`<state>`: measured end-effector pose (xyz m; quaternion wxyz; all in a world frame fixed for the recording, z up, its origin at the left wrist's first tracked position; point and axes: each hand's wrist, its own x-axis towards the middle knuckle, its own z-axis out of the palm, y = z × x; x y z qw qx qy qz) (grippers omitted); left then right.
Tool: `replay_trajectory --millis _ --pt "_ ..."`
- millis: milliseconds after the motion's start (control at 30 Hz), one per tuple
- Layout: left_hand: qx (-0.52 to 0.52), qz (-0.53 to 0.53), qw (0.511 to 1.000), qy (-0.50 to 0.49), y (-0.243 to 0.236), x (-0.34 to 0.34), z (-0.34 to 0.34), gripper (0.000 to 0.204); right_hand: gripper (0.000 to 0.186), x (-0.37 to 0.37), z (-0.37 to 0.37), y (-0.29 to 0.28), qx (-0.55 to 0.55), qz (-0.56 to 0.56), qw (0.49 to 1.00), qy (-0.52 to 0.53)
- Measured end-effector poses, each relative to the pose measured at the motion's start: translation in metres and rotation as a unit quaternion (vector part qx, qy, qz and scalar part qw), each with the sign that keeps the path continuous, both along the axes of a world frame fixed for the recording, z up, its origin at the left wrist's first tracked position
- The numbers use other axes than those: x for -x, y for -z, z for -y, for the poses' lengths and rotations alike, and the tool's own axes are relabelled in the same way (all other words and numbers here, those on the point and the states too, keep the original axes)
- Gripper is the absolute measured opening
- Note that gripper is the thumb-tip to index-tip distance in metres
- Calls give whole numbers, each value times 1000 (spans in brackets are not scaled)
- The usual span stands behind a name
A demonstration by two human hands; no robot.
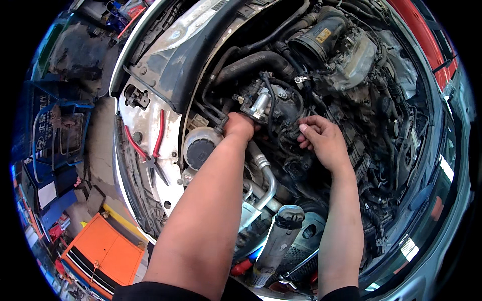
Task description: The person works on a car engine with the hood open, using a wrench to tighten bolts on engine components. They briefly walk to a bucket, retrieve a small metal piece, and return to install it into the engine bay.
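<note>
My left hand reaches down into the engine bay beside a silver metal cylinder on the engine. Its fingers are hidden among the parts there. Just left of that wrist sits a round reservoir with a black cap. To the right, my right hand is closed over the engine, its thumb and forefinger drawn together in a pinch. Whatever lies between those fingertips is too small to make out. Thin black hoses run between the two hands.
Red-handled pliers lie with handles spread on the white front panel. A thick black hose crosses beyond my hands. Nearer me are a bent silver pipe and a grey cylindrical part. An orange cabinet stands at lower left.
</note>
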<state>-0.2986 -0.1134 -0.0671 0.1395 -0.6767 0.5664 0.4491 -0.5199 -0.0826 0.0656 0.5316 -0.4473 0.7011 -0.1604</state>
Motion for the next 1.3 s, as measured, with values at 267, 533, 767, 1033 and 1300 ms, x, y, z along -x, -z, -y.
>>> replay_trajectory --millis 267,533,767,1033,1300 --pt "-56 -65 989 -122 75 4 10 51 31 2 -5 -10 -143 29 985 -94" --pt "-140 -207 767 -591 40 5 6 30 29 2 -13 3 -157 1 979 -131" --pt "-92 -241 726 -638 -7 10 4 34 33 9 -13 5 -130 -46 975 -173" --pt "-66 -266 708 -651 -4 8 0 51 35 6 -13 6 -112 -59 974 -187" --pt "-15 -111 896 -430 102 16 8 50 36 3 -10 1 -115 -61 973 -189"
